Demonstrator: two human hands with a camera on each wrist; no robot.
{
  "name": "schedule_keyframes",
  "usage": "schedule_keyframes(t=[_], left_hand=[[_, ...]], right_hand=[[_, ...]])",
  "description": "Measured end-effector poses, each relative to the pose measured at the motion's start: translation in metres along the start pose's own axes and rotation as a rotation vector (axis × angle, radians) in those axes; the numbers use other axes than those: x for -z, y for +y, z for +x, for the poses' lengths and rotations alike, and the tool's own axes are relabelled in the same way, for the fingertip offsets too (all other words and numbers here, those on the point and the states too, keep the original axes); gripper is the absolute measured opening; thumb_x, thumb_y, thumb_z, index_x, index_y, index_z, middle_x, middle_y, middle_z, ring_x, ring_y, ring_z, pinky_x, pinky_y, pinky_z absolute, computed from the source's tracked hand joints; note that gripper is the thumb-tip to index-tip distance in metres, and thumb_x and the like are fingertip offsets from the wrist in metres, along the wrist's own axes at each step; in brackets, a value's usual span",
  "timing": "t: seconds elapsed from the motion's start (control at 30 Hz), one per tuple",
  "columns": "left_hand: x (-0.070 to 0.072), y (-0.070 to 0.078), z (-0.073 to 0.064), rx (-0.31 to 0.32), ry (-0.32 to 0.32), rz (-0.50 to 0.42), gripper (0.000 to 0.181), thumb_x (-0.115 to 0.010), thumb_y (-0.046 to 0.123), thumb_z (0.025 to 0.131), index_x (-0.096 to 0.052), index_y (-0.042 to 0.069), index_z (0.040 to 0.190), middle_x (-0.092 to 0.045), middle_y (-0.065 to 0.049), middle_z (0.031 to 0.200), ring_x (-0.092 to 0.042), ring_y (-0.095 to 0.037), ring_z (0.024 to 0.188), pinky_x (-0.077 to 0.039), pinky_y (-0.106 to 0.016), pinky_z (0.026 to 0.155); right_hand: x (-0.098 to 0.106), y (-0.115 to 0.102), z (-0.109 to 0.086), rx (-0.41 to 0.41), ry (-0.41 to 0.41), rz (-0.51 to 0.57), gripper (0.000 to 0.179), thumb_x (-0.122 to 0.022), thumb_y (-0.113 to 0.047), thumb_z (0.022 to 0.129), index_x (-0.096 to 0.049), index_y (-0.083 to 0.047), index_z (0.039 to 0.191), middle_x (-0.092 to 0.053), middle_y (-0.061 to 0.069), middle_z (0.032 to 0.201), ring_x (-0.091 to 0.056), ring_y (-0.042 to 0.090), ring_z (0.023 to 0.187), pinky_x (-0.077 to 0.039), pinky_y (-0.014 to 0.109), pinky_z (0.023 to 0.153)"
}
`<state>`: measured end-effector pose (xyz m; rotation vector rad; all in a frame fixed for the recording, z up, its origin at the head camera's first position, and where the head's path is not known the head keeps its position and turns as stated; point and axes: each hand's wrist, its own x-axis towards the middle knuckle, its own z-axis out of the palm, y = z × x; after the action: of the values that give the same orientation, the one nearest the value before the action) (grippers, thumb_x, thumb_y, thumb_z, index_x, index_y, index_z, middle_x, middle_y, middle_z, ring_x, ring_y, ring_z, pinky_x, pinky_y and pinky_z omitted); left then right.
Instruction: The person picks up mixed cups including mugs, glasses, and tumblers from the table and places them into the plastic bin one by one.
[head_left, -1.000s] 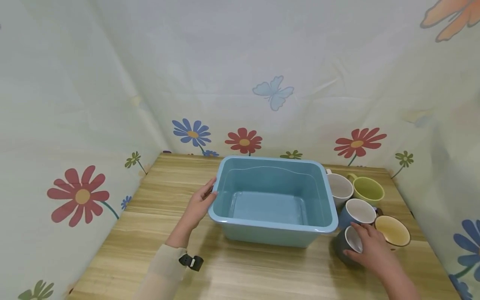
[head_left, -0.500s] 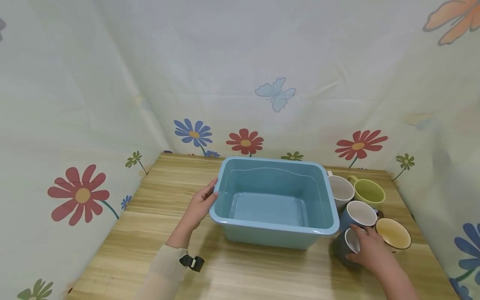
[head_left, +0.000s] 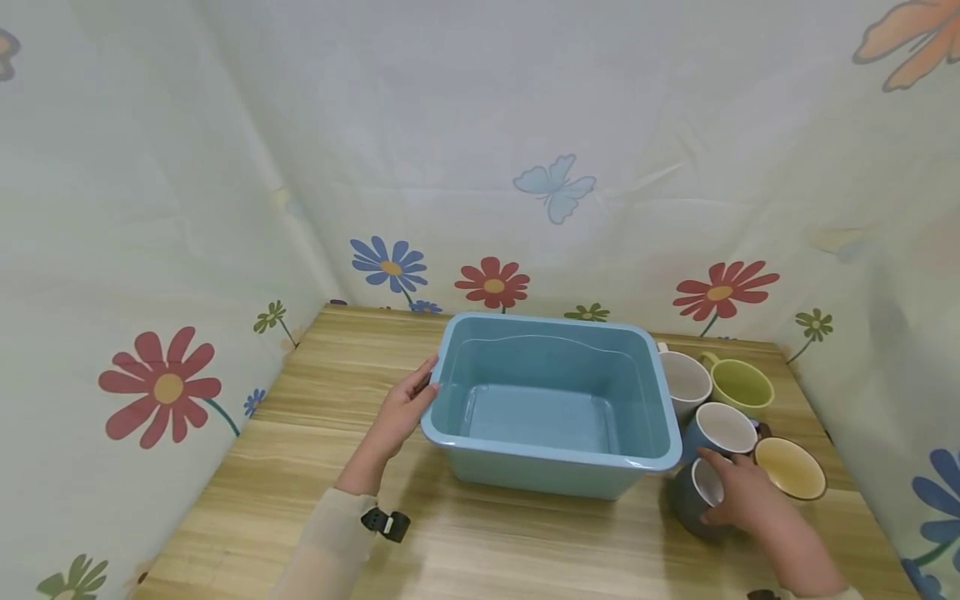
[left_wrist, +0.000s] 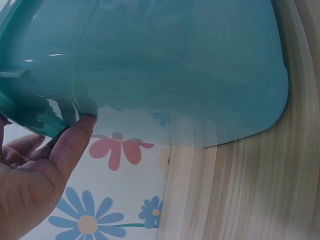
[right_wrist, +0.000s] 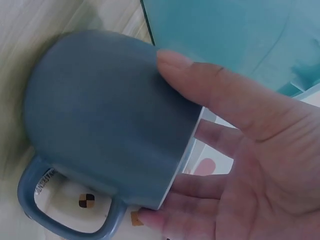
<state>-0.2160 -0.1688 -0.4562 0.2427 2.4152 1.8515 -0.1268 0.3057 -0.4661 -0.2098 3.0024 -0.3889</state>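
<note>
The left hand (head_left: 395, 418) grips the left rim of a blue plastic basin (head_left: 532, 475). Its thumb lies at the rim, and the other fingers go under the edge, as the left wrist view shows. At the right, the right hand (head_left: 747, 502) holds a dark grey-blue mug (right_wrist: 100, 110) near its mouth. The thumb presses the outer wall; the other fingers reach across the rim on the far side. That mug's handle (right_wrist: 27, 200) points away from the thumb. Close by the right hand stand a blue mug with a white inside (head_left: 725, 427) and a cream mug with a dark rim (head_left: 791, 468).
Farther back, a whitish mug (head_left: 684, 379) stands against the basin's right side, beside a green mug (head_left: 742, 385). All rest on a wood-grain table (head_left: 352, 350). A flower-printed cloth (head_left: 420, 167) encloses its back and sides.
The right hand has shifted very slightly on the dark mug. The left hand stays at the basin rim, and the head view has drifted a little.
</note>
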Motion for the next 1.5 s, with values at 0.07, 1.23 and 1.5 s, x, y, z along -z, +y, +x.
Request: schedule_keyframes(t=[0.07, 1.23, 1.5], left_hand=[[0.0, 0.0, 0.0, 0.0, -0.003, 0.001, 0.055, -0.047, 0.013, 0.107, -0.034, 0.005, 0.159, -0.031, -0.02, 0.167, -0.039, -0.038, 0.151, -0.041, -0.052, 0.118], [0.002, 0.003, -0.003, 0.025, 0.001, 0.0, 0.056, -0.047, 0.014, 0.107, -0.033, 0.008, 0.16, -0.031, -0.021, 0.166, -0.039, -0.039, 0.151, -0.041, -0.052, 0.117], [0.0, 0.001, -0.001, 0.032, 0.012, -0.014, 0.055, -0.047, 0.014, 0.106, -0.034, 0.009, 0.16, -0.031, -0.018, 0.167, -0.037, -0.037, 0.152, -0.04, -0.051, 0.117]], right_hand=[[0.001, 0.001, 0.001, 0.008, -0.007, -0.003, 0.088, -0.096, -0.015, 0.054, -0.057, 0.009, 0.129, -0.059, 0.043, 0.108, -0.062, 0.054, 0.09, -0.054, 0.064, 0.079], [-0.009, 0.017, -0.003, 0.023, 0.096, 0.169, 0.091, -0.095, -0.019, 0.056, -0.053, 0.018, 0.127, -0.06, 0.041, 0.114, -0.063, 0.048, 0.097, -0.055, 0.056, 0.079], [-0.001, 0.015, -0.005, 0.034, 0.097, 0.156, 0.089, -0.094, -0.018, 0.057, -0.053, 0.018, 0.127, -0.062, 0.039, 0.111, -0.064, 0.045, 0.094, -0.054, 0.052, 0.076]])
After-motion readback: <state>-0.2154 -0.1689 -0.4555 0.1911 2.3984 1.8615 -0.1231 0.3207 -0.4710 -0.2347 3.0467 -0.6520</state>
